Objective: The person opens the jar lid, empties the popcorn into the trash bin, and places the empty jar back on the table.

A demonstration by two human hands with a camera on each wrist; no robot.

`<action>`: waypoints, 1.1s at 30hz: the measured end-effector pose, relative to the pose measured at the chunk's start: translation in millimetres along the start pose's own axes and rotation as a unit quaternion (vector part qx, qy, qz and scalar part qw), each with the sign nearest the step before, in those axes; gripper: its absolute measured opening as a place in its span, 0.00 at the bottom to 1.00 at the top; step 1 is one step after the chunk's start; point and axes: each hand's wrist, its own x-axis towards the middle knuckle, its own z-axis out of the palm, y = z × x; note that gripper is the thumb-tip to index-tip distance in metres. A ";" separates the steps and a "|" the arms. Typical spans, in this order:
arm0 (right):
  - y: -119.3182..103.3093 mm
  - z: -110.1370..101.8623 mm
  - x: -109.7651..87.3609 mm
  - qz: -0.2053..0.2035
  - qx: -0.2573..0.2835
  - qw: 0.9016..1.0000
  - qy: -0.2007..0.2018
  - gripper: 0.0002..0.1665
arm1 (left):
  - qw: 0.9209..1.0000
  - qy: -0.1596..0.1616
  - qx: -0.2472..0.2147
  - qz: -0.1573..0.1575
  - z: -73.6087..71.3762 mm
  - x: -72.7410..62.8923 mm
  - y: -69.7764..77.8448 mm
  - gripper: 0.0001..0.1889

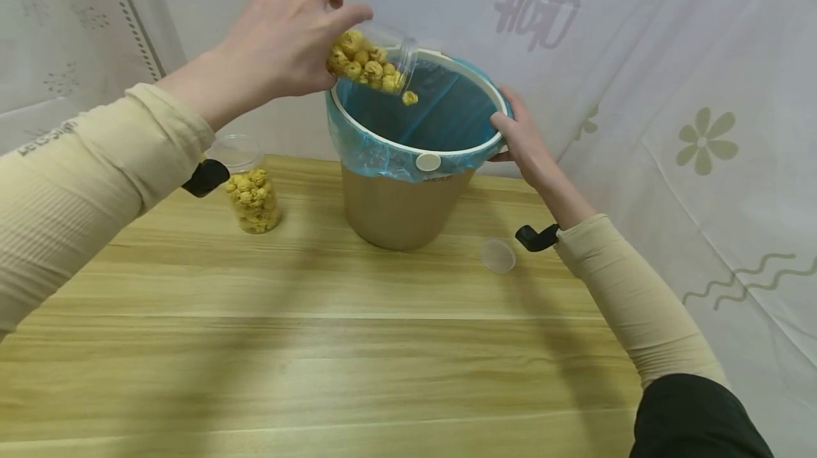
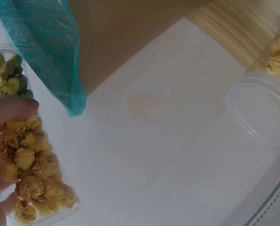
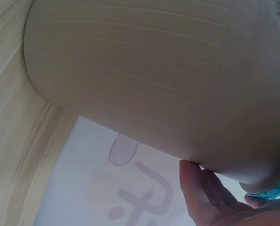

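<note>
My left hand (image 1: 290,36) grips a clear plastic jar of yellow popcorn (image 1: 364,64), tilted on its side with its mouth over the trash bin (image 1: 402,210). One popcorn piece (image 1: 410,98) is just outside the jar's mouth. In the left wrist view, the thumb (image 2: 15,109) lies across the jar. A blue plastic bag (image 1: 376,153) lines the tan bin and folds over its outside under a white ring. At the bin's right side, my right hand (image 1: 526,135) holds the rim, thumb on top; its fingertips (image 3: 191,172) touch the bin's wall in the right wrist view.
A second clear jar of popcorn (image 1: 254,199) stands upright on the wooden table (image 1: 357,366), left of the bin. One clear round lid (image 1: 498,256) lies flat to the bin's right. Behind the table hangs a pale printed curtain (image 1: 638,32).
</note>
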 end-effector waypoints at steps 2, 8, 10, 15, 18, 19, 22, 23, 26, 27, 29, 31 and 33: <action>-1.7 -0.3 -0.3 0.004 -0.001 1.000 0.000 0.43 | 1.000 0.002 0.004 0.005 -0.9 1.8 -1.4 0.39; -2.9 0.1 -0.7 0.005 0.000 1.000 -0.001 0.43 | 0.999 0.024 0.026 0.027 -1.3 2.1 -2.6 0.37; -2.9 0.4 -0.9 0.004 0.002 1.000 -0.002 0.43 | 0.998 0.035 0.037 0.038 -1.1 2.0 -2.7 0.35; -2.8 0.5 -1.3 0.003 0.004 1.000 -0.002 0.42 | 0.993 0.061 0.079 0.068 -0.7 2.7 -2.6 0.29; -2.7 0.6 -1.5 0.002 0.002 1.000 0.000 0.42 | 0.990 0.064 0.096 0.076 -0.5 4.0 -1.8 0.26; -2.7 0.8 -1.5 0.001 0.001 1.000 -0.001 0.42 | 0.990 0.067 0.098 0.080 -0.6 4.5 -1.6 0.25; -2.5 1.5 -1.4 0.001 0.000 1.000 -0.002 0.41 | 0.988 0.074 0.104 0.090 -1.1 5.6 -1.2 0.23; -2.4 1.8 -1.2 0.001 0.000 1.000 -0.002 0.41 | 0.987 0.078 0.106 0.094 -1.2 5.9 -1.2 0.23; -2.4 2.1 -0.9 0.001 0.001 1.000 -0.004 0.41 | 0.984 0.087 0.116 0.105 -1.6 6.2 -1.4 0.22; -2.5 2.1 -0.7 0.001 0.002 1.000 -0.004 0.41 | 0.983 0.089 0.117 0.109 -1.8 6.2 -1.5 0.21; -2.5 2.1 -0.3 -0.001 0.004 1.000 -0.004 0.42 | 0.982 0.090 0.123 0.114 -2.3 6.4 -1.5 0.21; -2.4 2.1 0.1 -0.002 0.004 1.000 -0.003 0.42 | 0.981 0.085 0.128 0.117 -3.1 6.7 -1.1 0.21; -2.3 2.1 0.4 -0.003 0.004 1.000 -0.003 0.42 | 0.981 0.078 0.135 0.119 -3.8 6.8 -0.8 0.21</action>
